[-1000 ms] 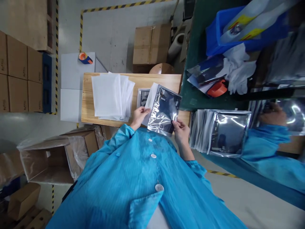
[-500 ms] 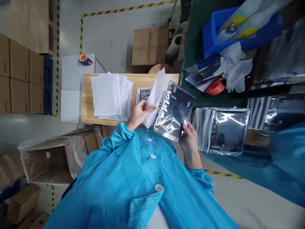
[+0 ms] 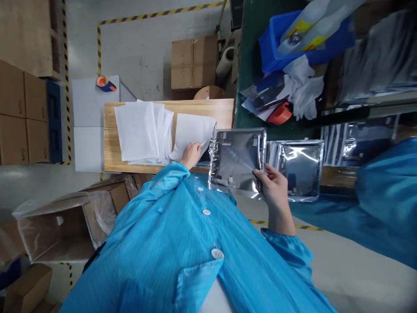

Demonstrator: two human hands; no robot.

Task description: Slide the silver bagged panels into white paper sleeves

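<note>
My left hand point(image 3: 191, 154) is closed on the near part of a thin white sheet point(image 3: 193, 128). That sheet lies over a dark bagged item on the wooden table, covering most of it. At the near right corner, my right hand point(image 3: 275, 184) pinches a flat dark panel in a clear, shiny bag point(image 3: 241, 161), holding it up beside the sheet. A stack of white sheets point(image 3: 138, 132) lies on the left of the wooden table point(image 3: 109, 148). Just past my right hand stands a row of similar bagged panels point(image 3: 301, 171).
On the green bench point(image 3: 249, 93) are a blue bin point(image 3: 265, 48) with bottles, white gloves point(image 3: 302, 87) and an orange tape dispenser point(image 3: 280, 114). Cardboard boxes point(image 3: 195, 61) stand beyond the wooden table. Another person's blue sleeve point(image 3: 387, 187) shows at the right.
My left hand has lowered the white sheet from upright to lying flat over the item on the table. The bagged panel in my right hand has turned straighter and moved slightly right.
</note>
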